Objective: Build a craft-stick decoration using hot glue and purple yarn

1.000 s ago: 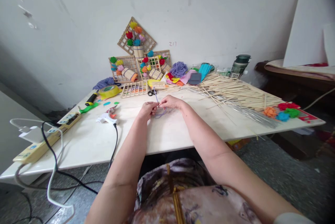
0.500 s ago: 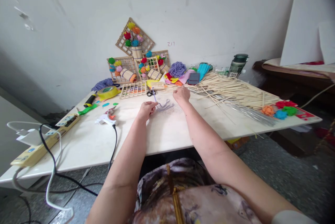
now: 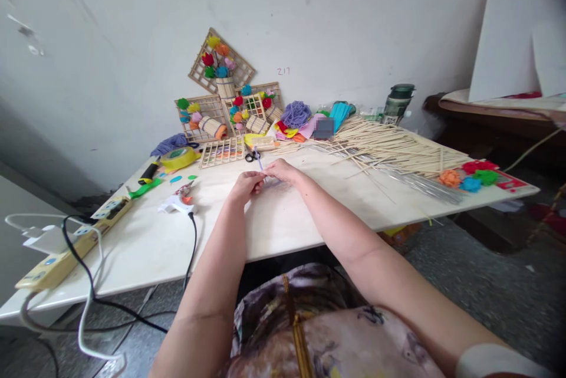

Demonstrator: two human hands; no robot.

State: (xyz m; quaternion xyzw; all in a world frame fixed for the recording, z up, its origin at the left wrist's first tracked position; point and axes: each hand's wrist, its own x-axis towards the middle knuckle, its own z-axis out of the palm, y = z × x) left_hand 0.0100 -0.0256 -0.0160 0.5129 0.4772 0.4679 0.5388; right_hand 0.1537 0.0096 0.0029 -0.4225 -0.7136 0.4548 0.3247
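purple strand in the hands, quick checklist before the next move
1. Left hand pinching the purple strand: ok.
2. Right hand meeting the left at the strand: ok.
3. How much strand hangs loose under the hands: cannot tell, hidden.
4. Scissors close behind the hands: ok.
5. Glue gun lying apart from both hands, to their left: ok.
6. Stick pile clear of the right forearm: ok.
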